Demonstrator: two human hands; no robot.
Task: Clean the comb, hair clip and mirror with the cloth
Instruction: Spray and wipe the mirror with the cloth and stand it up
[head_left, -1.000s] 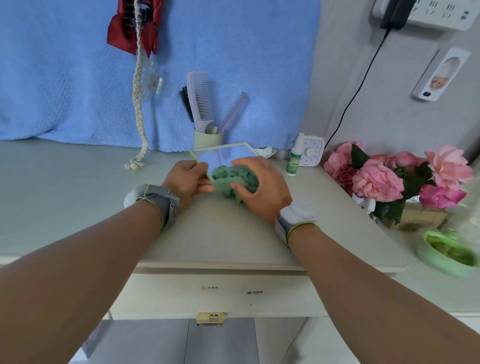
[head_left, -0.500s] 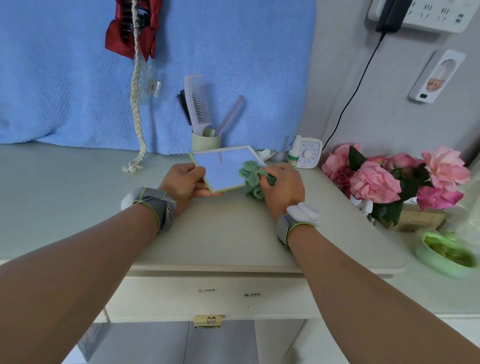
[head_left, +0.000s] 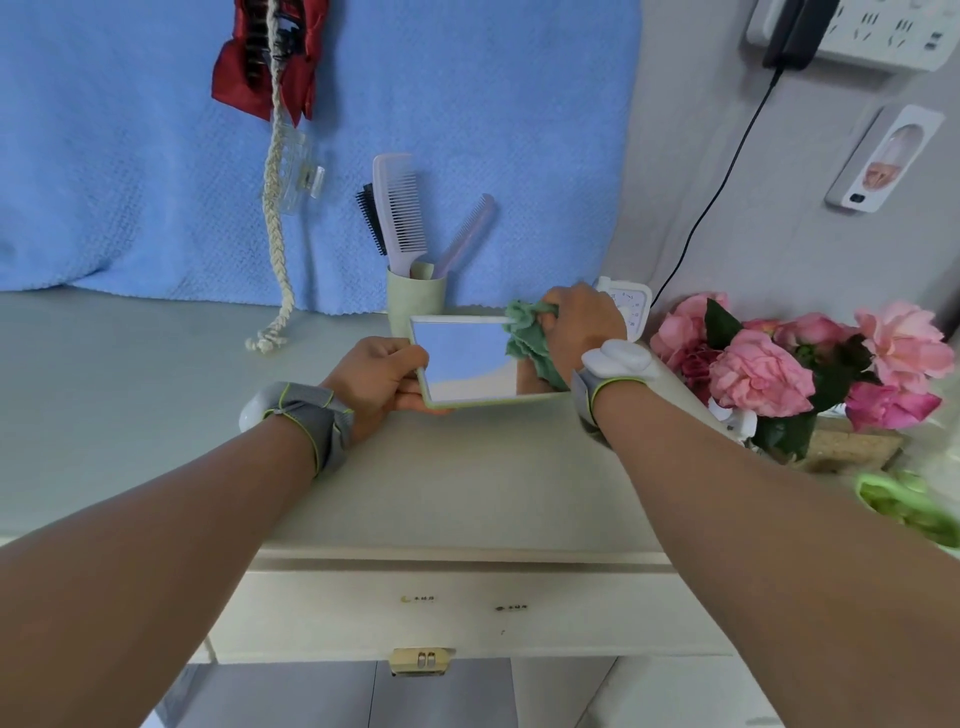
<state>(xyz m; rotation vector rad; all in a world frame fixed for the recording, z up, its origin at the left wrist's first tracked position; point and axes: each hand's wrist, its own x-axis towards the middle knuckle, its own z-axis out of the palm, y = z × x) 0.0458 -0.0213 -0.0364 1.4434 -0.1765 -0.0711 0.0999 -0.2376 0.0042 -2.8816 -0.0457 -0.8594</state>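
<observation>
Your left hand (head_left: 382, 376) grasps the mirror (head_left: 462, 358) by its left edge; your right hand (head_left: 582, 325) clenches the cloth (head_left: 524, 338) on its far right corner. Just behind, the comb (head_left: 400, 208) stands in a cup (head_left: 415, 296); the hair clip (head_left: 298, 171) hangs on a braid (head_left: 275, 208). Your right hand half hides the timer (head_left: 631, 304).
</observation>
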